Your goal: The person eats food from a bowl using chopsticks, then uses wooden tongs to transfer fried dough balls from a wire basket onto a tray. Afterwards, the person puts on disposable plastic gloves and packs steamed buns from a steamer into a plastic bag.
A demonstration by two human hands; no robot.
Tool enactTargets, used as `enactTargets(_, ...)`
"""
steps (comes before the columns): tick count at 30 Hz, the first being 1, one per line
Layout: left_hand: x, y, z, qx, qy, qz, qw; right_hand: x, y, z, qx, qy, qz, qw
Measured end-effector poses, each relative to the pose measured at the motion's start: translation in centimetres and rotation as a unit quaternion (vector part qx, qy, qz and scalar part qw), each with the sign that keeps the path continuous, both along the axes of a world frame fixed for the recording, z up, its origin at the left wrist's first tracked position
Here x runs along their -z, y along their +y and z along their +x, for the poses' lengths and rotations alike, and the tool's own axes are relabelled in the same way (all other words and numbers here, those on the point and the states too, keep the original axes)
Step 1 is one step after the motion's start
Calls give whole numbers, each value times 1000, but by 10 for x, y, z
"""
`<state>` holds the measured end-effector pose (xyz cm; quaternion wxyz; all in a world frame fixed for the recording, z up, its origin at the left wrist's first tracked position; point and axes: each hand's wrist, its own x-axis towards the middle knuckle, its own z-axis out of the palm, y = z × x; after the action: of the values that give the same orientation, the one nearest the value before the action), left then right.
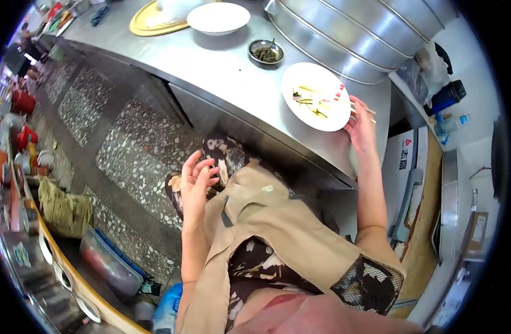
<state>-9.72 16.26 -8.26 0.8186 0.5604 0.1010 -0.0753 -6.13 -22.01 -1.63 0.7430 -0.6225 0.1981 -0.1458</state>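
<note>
My right hand (360,123) is closed at the right edge of a white plate (334,116), with chopsticks (367,111) between its fingers. Strips of food and a red-and-white striped piece lie on the plate. My left hand (195,181) hangs above my lap, fingers apart and holding nothing. A small metal bowl (266,52) of dark food sits on the steel table (177,61), left of the plate. Farther left on the table is a white bowl (218,19).
Large stacked metal steamers (344,33) stand at the back right. A yellow round board (150,22) lies at the back left. A white appliance (400,167) is beside the table. Shelves with pots line the far left, and people stand in the distance.
</note>
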Motion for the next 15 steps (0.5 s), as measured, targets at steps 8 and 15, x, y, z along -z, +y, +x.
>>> enactTargets(8, -30, 23, 148, 240, -25, -44, 969, 0, 8, 51, 152, 79, 78, 982)
enactTargets(15, -73, 23, 250, 392, 83, -11, 916, 5, -4, 44, 206, 194, 110, 953)
